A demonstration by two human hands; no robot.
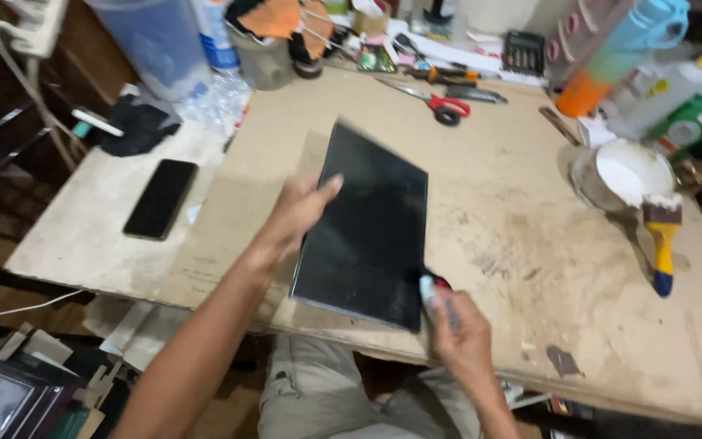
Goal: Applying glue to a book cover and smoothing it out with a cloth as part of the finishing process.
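Observation:
A flat black rectangular board [371,223] lies on the brown worktable [522,236], long side running away from me. My left hand [298,213] rests on its left edge, thumb on the black face, gripping it. My right hand [455,329] sits at the board's near right corner, fingers closed around a small tool with a pale tip and red-and-black body [432,289]. The picture is blurred by motion.
A tub of white glue [621,175] with a yellow-and-blue-handled brush [662,236] stands at the right. Red-handled scissors [444,106], a calculator [523,51] and bottles crowd the far edge. A black phone [161,198] lies on the pale board at the left.

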